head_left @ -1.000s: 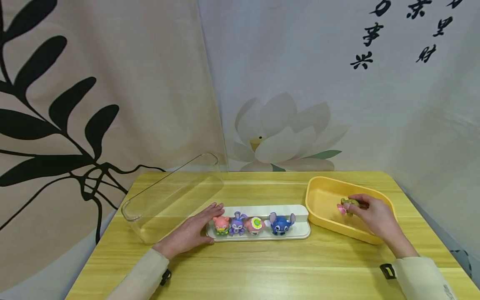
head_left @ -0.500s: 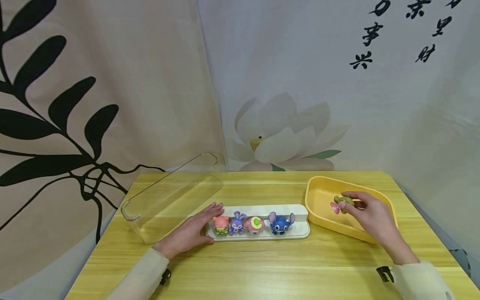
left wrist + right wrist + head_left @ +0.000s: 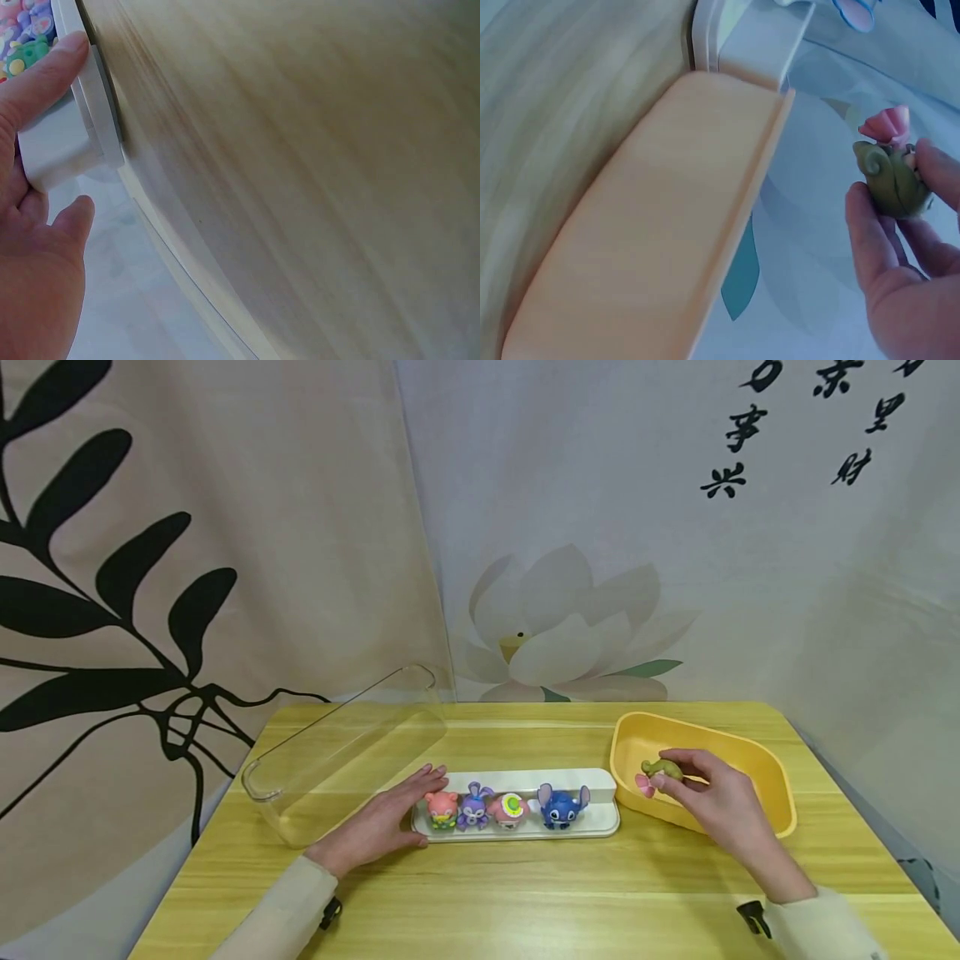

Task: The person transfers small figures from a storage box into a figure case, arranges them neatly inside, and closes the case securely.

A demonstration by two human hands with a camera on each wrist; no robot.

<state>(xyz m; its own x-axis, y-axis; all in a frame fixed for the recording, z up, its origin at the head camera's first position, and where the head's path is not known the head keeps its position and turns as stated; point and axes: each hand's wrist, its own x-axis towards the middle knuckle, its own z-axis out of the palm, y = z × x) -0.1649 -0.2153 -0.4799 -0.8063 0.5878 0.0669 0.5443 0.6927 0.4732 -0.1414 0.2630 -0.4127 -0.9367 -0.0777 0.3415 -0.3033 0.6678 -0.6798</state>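
Note:
My left hand [image 3: 382, 818] lies against the left end of a white display base [image 3: 517, 837]; in the left wrist view a digit touches its rim. A pink pig figurine [image 3: 442, 810], a purple rabbit figurine [image 3: 474, 807], a pink figurine with a yellow-green ring [image 3: 509, 810] and a blue big-eared figurine [image 3: 561, 808] sit along the base, with a gap before the blue one. My right hand [image 3: 723, 797] pinches a small olive-green figurine with a pink part [image 3: 892, 180] between thumb and fingers, above the yellow tray [image 3: 626, 760].
A transparent cover [image 3: 352, 752] stands slanted at the table's back left. The yellow tray's left side is close to the base's right end. A printed curtain [image 3: 570, 527] hangs behind the wooden table [image 3: 480, 902].
My right hand has lifted the olive-green figurine and moved left with it, toward the yellow tray's left side. The left hand and the figurines on the base have stayed put.

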